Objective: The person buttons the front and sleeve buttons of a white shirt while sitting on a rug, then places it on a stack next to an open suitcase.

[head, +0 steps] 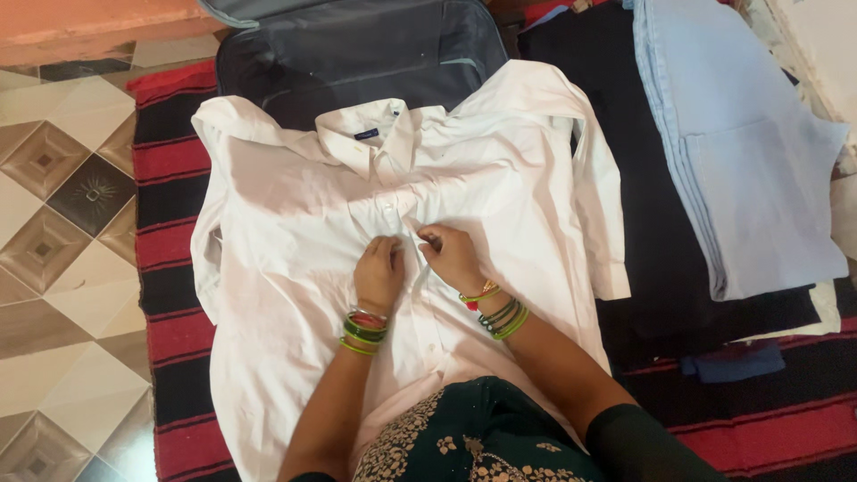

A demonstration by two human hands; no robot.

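A white collared shirt lies spread face up on a red and black striped mat, its collar pointing away from me. My left hand and my right hand rest side by side on the shirt's front placket at chest height. The fingers of both hands are curled and pinch the fabric along the button line. Green bangles circle both wrists. My dark patterned clothing covers the shirt's lower hem.
An open dark blue suitcase lies just beyond the collar. To the right lie a folded light blue garment on top of dark folded clothes. Patterned floor tiles lie left of the mat.
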